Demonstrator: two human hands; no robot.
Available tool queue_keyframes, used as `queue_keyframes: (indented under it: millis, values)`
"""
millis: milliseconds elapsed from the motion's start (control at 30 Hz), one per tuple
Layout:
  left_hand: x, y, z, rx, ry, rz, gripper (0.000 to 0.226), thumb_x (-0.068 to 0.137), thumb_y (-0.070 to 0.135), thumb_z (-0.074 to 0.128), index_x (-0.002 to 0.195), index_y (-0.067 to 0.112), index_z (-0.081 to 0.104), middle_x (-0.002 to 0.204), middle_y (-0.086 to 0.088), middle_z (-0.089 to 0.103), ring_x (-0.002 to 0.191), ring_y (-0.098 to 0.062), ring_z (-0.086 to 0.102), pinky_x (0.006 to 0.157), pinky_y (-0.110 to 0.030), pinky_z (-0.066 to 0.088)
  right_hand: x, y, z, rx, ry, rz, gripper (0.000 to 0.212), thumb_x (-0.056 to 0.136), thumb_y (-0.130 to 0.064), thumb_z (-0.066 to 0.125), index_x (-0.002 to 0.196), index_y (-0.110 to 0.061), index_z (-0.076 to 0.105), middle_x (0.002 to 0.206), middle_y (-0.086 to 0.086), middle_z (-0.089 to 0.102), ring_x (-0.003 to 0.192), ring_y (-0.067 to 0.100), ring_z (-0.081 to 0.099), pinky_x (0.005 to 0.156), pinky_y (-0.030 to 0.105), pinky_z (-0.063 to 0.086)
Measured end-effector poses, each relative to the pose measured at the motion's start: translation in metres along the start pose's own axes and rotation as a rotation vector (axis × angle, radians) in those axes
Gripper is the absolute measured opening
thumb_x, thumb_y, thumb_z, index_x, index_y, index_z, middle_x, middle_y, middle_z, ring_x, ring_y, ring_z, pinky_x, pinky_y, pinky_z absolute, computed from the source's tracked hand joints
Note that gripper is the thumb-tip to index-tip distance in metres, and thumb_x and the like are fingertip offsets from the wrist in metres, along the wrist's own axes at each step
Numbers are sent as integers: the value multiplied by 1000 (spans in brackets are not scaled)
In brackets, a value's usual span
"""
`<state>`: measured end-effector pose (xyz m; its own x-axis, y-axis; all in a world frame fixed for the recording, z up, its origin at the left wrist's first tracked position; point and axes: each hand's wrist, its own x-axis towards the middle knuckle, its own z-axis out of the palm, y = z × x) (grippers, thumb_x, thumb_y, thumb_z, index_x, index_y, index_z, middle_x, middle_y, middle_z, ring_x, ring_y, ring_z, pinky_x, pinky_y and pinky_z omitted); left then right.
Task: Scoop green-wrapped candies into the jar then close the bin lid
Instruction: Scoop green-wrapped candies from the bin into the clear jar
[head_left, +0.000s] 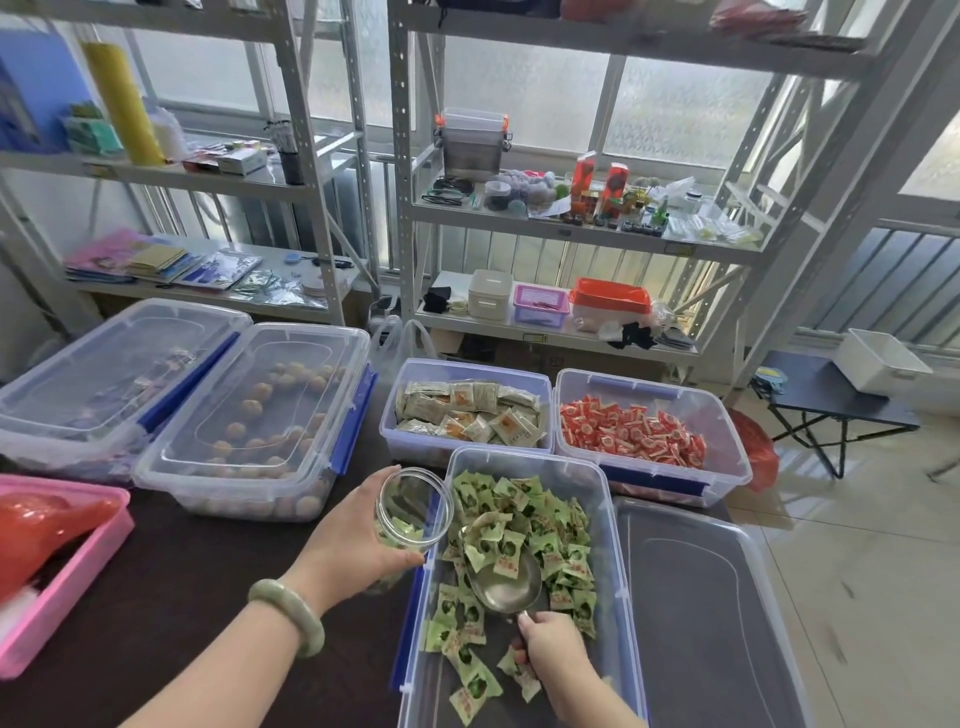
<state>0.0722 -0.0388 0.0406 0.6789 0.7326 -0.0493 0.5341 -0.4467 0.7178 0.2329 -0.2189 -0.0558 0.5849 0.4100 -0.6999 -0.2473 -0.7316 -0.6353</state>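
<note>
Green-wrapped candies (524, 540) lie heaped in the open bin (613, 571), which serves as the landmark here. The left hand (358, 540) wraps its grip closed around a clear jar (413, 512), tilted with its mouth toward the bin's left wall, just beside it. A few green candies already sit in the jar's lower part, so the filling looks begun but far from finished. The right hand (550, 649), over the near end of the bin, has its grip closed on the handle of a metal scoop (506, 582) whose bowl rests among the candies with only one or two in it. The bin lid (701, 613) lies flat just right of the bin, so closing remains undone. Count: one jar, one scoop, one lid off. Beyond the bin stand two more open bins, of beige packets (467, 413) and red candies (631, 431); to its far left on the worktop (208, 597), two lidded bins.
</note>
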Motion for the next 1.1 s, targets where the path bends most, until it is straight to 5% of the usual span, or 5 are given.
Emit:
queue_keyframes:
  millis: [133, 333, 633, 1100]
  values:
    - [3, 1, 0, -11, -5, 14, 103, 53, 38, 88, 140, 29, 33, 130, 8, 55, 116, -6, 51, 98, -18, 34, -14, 1, -14, -103, 38, -69, 36, 92, -17, 49, 57, -12, 52, 58, 7, 55, 50, 17, 50, 52, 26, 38]
    - [6, 4, 1, 6, 2, 46, 102, 54, 38, 87, 140, 29, 33, 132, 8, 53, 120, -8, 49, 100, -21, 34, -28, -6, -36, -167, 94, -145, 40, 92, -19, 51, 53, -14, 52, 39, -3, 51, 34, 8, 48, 38, 18, 35]
    - [5, 6, -1, 34, 9, 72, 102, 56, 36, 87, 141, 26, 31, 135, 4, 51, 123, -12, 47, 102, -24, 33, -34, -25, -73, -198, 113, -229, 38, 88, -20, 57, 50, -14, 58, 41, -5, 50, 44, 16, 46, 53, 26, 37]
    - [0, 14, -2, -3, -18, 82, 102, 54, 39, 85, 140, 29, 32, 134, 7, 51, 122, -8, 48, 105, -26, 35, -100, -120, -121, -453, -45, -373, 23, 84, -11, 55, 63, -10, 64, 53, 2, 57, 42, 11, 48, 44, 19, 41]
